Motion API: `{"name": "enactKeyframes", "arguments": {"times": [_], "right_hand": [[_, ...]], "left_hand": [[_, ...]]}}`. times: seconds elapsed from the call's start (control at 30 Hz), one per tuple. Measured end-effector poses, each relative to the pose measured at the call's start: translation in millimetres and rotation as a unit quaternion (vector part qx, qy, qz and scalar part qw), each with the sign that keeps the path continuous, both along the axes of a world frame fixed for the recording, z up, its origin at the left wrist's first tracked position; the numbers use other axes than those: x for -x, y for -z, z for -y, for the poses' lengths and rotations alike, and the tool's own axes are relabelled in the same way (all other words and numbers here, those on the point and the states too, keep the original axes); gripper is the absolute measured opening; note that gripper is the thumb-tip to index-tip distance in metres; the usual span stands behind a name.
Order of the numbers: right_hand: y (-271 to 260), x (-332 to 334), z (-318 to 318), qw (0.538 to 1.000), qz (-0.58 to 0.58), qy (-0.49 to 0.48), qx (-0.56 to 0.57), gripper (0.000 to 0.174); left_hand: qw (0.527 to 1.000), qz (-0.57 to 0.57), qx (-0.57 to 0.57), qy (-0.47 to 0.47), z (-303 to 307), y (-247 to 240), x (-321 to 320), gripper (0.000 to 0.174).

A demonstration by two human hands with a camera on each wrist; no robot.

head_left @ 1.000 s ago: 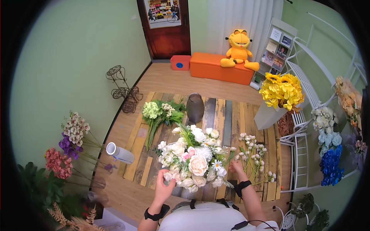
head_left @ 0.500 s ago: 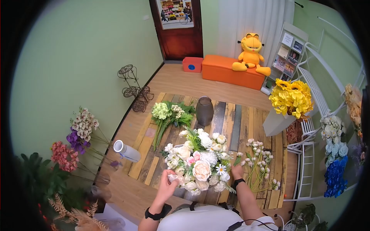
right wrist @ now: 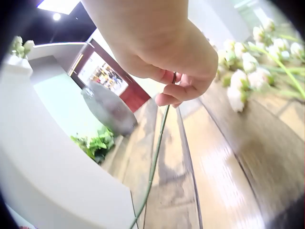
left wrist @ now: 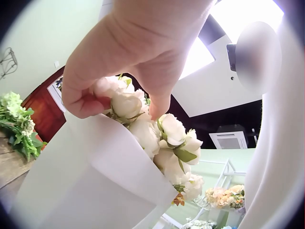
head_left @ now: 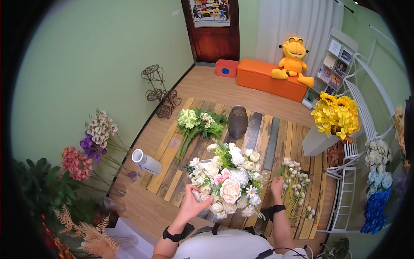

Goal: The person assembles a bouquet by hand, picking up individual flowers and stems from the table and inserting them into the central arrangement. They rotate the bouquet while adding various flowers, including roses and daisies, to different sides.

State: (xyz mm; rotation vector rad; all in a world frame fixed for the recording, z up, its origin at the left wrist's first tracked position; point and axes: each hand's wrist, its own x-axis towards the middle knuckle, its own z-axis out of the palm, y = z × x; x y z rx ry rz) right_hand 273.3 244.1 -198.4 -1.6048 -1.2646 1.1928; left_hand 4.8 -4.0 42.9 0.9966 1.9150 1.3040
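Wooden planks of the table (head_left: 170, 187) bear the main arrangement at the near edge, directly before you, so placed, I judge, that both your hands reach it without stretching. That mixed arrangement (head_left: 230, 191) of white, cream and pink blooms sits in a white container (left wrist: 71, 167), whose smooth wall shows in the left wrist view. Your left hand (head_left: 189, 206) grasps pale roses (left wrist: 126, 106) at the rim between thumb and curled fingers, a hold apparently meant to steady them. Your right hand (head_left: 277, 185) pinches a single green stem (right wrist: 158, 143) by fingertips, the lower length hanging free (its upper part is hidden by your hand); such a light grip probably spares the stem and lets it turn. Loose white blossoms on stems (head_left: 296, 186) lie just beside that hand, on the right of the table, evidently within easy reach.

Farther out, a dark vase (head_left: 237, 123) stands upright at the far side, with a bunch of greenery (head_left: 185, 140) to its left, laid flat, presumably to keep it off your working side. Yellow flowers (head_left: 336, 114) stand in a tall white holder at the right; a pale vase (head_left: 148, 163) stands by the left edge, its footing not discernible. Beyond: an orange bench (head_left: 267, 80) bearing a plush cat (head_left: 294, 62).
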Motion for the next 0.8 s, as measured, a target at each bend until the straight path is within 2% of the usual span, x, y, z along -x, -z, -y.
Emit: {"name": "enactKeyframes", "arguments": {"times": [0.07, 0.13, 0.17, 0.23, 0.3, 0.33, 0.4, 0.53, 0.6, 0.67, 0.73, 0.8], "right_hand": [[-48, -14, -13, 0.995, -0.066, 0.008, -0.080, 0.011], [-110, -24, -20, 0.978, -0.119, 0.031, -0.171, 0.010], [-146, -27, -20, 0.966, -0.146, 0.043, -0.210, 0.010], [-203, -33, -18, 0.943, -0.165, 0.052, -0.285, 0.009], [-251, -38, -11, 0.911, -0.225, 0.053, -0.341, 0.010], [-275, -36, -5, 0.911, -0.222, 0.054, -0.343, 0.010], [-317, -21, 11, 0.853, -0.322, 0.070, -0.404, 0.011], [-355, 22, 36, 0.838, -0.361, 0.006, -0.410, 0.014], [-362, 47, 50, 0.863, -0.317, -0.140, -0.368, 0.017], [-360, 65, 55, 0.857, -0.291, -0.243, -0.350, 0.018], [-363, 80, 64, 0.852, -0.281, -0.270, -0.351, 0.017], [-366, 88, 71, 0.847, -0.272, -0.298, -0.348, 0.017]], "left_hand": [[1.000, -0.029, -0.009, -0.004, -2, -2, -1, 0.059], [0.998, 0.054, -0.037, -0.025, -6, -10, -5, 0.065], [0.997, 0.057, -0.037, -0.023, -8, -9, -4, 0.065], [0.991, 0.100, -0.094, 0.001, -13, -4, -2, 0.069], [0.989, 0.106, -0.094, 0.031, -15, -8, 0, 0.069], [0.988, 0.109, -0.093, 0.058, -16, -10, 2, 0.069], [0.989, 0.107, -0.081, 0.069, -18, -10, 5, 0.068], [0.988, 0.115, -0.075, 0.073, -19, -11, 8, 0.063], [0.988, 0.112, -0.074, 0.071, -20, -10, 9, 0.058], [0.989, 0.107, -0.074, 0.066, -20, -9, 12, 0.054], [0.994, 0.097, -0.023, 0.053, -20, -3, 15, 0.041], [0.996, 0.080, -0.015, 0.047, -21, 0, 17, 0.037]]}}
